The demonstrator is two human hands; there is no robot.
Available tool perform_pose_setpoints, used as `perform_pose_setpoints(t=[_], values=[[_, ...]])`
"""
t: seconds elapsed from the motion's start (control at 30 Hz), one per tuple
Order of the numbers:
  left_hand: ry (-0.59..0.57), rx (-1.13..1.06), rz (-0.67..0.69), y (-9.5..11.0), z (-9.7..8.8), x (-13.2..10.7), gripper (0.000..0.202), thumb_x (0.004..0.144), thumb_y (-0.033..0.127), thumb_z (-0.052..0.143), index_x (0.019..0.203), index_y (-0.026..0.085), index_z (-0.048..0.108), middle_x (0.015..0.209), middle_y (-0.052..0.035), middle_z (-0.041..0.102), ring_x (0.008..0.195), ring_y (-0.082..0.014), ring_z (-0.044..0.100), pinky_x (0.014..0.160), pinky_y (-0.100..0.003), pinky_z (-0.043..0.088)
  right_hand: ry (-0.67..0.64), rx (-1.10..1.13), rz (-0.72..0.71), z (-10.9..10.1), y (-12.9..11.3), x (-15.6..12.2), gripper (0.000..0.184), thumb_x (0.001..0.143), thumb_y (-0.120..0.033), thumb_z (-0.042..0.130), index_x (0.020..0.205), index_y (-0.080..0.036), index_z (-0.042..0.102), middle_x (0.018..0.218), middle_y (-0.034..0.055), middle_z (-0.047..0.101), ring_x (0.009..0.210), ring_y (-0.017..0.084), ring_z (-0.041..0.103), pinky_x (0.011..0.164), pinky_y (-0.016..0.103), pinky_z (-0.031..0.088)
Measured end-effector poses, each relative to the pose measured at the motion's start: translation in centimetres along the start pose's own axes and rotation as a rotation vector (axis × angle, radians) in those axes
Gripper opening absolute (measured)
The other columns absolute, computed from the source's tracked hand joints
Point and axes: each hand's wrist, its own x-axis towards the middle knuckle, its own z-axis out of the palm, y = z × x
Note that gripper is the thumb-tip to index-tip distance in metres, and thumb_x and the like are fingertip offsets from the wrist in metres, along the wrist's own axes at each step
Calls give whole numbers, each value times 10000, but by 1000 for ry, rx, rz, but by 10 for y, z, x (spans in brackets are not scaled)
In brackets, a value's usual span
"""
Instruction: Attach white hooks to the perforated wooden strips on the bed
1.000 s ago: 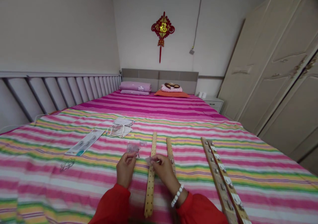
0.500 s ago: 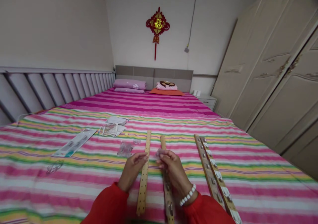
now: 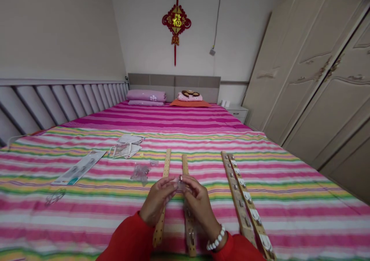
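Note:
A tiny clear plastic bag (image 3: 180,184) with a shiny metal piece in it is held up between my two hands. My right hand (image 3: 199,203), with a white bead bracelet at the wrist, pinches the bag from the right. Fingers of my left hand (image 3: 157,201) are closed on its left edge. Beneath my left hand lies a pale wooden strip with holes (image 3: 167,161). Under my right hand runs a second wooden strip (image 3: 185,160), its near part carrying small bagged metal pieces. Left of my hands is a small pile of clear bags (image 3: 140,172).
To the right lie a strip with metal pieces (image 3: 236,191) and a strip with white cards (image 3: 251,201). Leftward are a long packaged card (image 3: 79,169), thin wire-like loops (image 3: 55,196) and papers (image 3: 127,145), all on the striped bedsheet (image 3: 95,222).
My left hand has moved right and now meets the small bag in my right hand. The whole view has shifted slightly.

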Motion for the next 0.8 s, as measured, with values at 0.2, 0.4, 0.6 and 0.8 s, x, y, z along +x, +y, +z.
perform_pose_setpoints(t=[0.2,0.4,0.6,0.8], values=[[37,122,133,-3,-5,8,491,492,242,843,946,145,684,754,-31,695,674,-131,638,627,-230,475,30,71,94,-6,-7,-5,210,724,-245,644,914,-223,729,1036,78,714,992,237,641,826,341,521],[-18,376,271,12,4,10,434,473,242,807,870,138,667,677,-11,672,618,-128,603,609,-243,468,108,-112,101,-19,-13,9,259,698,-388,718,875,-200,749,836,63,716,755,204,624,653,299,499],[-71,373,224,19,18,7,412,493,272,799,867,142,686,726,-19,675,693,-136,611,673,-253,480,121,-16,183,-23,-5,21,294,625,-419,778,797,-182,747,656,24,690,598,158,583,581,284,473],[-9,299,204,7,20,10,446,466,310,829,855,140,694,820,-48,702,752,-153,625,733,-272,487,98,201,329,-23,2,19,303,595,-394,816,734,-155,694,503,-8,642,443,101,537,464,217,415]])
